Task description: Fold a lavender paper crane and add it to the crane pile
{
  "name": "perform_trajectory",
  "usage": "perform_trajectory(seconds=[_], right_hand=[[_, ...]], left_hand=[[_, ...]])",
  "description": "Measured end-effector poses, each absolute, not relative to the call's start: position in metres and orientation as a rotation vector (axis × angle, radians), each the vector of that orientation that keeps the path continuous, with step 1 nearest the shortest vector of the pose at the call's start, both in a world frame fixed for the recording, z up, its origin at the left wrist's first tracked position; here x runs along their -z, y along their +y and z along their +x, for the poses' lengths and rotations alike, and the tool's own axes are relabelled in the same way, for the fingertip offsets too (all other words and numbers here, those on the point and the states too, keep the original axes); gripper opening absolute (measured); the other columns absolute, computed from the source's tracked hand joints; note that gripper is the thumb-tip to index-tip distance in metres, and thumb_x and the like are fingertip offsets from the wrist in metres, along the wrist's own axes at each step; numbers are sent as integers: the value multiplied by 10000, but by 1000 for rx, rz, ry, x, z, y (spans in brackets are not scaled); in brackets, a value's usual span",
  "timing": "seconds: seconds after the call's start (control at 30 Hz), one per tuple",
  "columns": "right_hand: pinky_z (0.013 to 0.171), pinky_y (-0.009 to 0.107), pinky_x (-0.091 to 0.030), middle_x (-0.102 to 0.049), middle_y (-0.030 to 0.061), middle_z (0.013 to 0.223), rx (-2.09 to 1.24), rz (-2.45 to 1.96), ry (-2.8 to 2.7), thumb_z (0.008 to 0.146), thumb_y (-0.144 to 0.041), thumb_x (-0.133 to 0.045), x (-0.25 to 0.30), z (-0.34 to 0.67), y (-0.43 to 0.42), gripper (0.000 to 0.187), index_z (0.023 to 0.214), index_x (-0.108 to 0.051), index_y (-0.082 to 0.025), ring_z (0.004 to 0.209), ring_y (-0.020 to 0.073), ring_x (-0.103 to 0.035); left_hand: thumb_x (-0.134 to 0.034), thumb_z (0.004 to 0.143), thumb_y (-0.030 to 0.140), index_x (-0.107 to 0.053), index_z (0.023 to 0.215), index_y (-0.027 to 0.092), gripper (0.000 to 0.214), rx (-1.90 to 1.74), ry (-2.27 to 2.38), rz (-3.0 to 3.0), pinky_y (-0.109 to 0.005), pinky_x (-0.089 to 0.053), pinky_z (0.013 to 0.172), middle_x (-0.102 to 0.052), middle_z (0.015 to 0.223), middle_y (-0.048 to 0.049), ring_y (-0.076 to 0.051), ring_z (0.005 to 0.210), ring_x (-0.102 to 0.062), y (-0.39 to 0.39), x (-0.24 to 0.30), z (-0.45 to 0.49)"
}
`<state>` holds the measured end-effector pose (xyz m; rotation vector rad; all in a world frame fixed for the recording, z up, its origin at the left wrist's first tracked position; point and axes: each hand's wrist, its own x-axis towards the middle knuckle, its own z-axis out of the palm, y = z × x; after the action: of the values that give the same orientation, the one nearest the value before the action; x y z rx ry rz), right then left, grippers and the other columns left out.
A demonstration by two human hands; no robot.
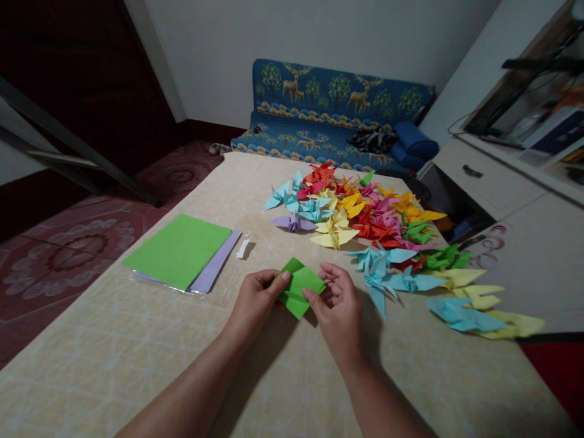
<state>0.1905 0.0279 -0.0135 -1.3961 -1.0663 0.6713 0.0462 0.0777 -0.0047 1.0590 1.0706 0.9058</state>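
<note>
A small green square of folded origami paper (298,285) is held just above the table, one corner toward me. My left hand (258,295) pinches its left side, thumb on top and fingers beneath. On the right side, my right hand (336,304) grips it with the thumb pressed on the face and the fingers curled behind the edge. Creases cross the paper's surface. Nearest on the left lies a stack of larger sheets, a green sheet (180,250) over a purple sheet (216,263) on clear plastic wrap. A small white paper scrap (243,249) sits between stack and hands.
Many folded paper cranes (335,234) in several colours spread over the table's (114,365) right and far side, some close to my right hand. Beyond the table stands a blue patterned sofa (337,115). A white cabinet (511,201) is at the right, a metal ladder-like frame (77,146) at the left.
</note>
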Motion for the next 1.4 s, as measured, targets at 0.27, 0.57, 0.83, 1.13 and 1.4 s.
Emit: perform_trajectory(seconds=[0.27,0.57,0.83,1.13,1.4], right_hand=[[653,279,-544,-612,69,1082,-324,-1372,-1225,793,-190,-703,9,195,29,245,1027,-632,-209,882,183,-625],[736,326,-538,-606,61,1030,-135,-1337,-1297,819,-127,-679,4,194,27,158,955,-677,-206,962,200,-605],[652,285,-534,-594,58,992,-175,-1351,-1238,840,-159,-657,4,193,25,69,897,-674,-194,903,183,-605],[618,272,-534,-608,67,998,-257,-1367,-1165,870,-232,-620,6,193,27,61,900,-647,-186,812,165,-619],[640,276,-535,-609,70,980,-256,-1356,-1184,871,-215,-622,3,193,26,43,881,-651,-185,874,182,-620]], left_hand=[[-765,716,438,-756,717,105,333,-972,1027,993,-183,-324,473,-607,573,-16,-79,509,-448,76,-2,47],[-791,680,427,-761,663,113,316,-1016,1050,978,-180,-329,452,-595,536,-14,-77,483,-442,77,-6,49],[-784,697,427,-775,722,125,303,-1049,1055,943,-182,-353,464,-649,589,-31,-89,502,-490,76,-5,48],[-775,702,439,-775,746,132,310,-1031,1044,942,-190,-349,488,-646,580,-22,-91,507,-488,76,-5,47],[-787,671,457,-766,720,130,331,-1033,1072,936,-203,-349,483,-643,575,-17,-101,497,-493,75,-7,48]])
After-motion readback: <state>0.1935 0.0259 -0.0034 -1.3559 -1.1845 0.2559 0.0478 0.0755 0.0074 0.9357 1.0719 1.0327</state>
